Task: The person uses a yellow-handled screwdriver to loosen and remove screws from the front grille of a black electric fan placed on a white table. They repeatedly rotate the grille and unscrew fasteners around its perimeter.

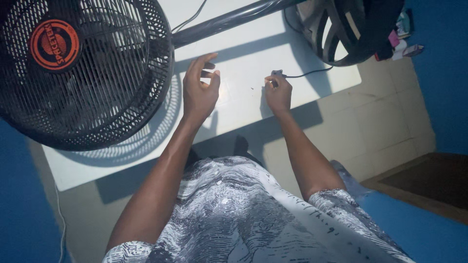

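Head view: left hand, fingers loosely spread, hovers over white worktop at frame centre. Right hand, grip pinching black cable end, just right. Black pedestal fan upper left.

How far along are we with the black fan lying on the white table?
Done: the black wire-grille fan lies on its side on the white table, pole across the top. In hand: the right hand pinches the end of a thin black cable; the left hand hovers half-open beside the grille. Left: the grille looks closed; no loose parts show.
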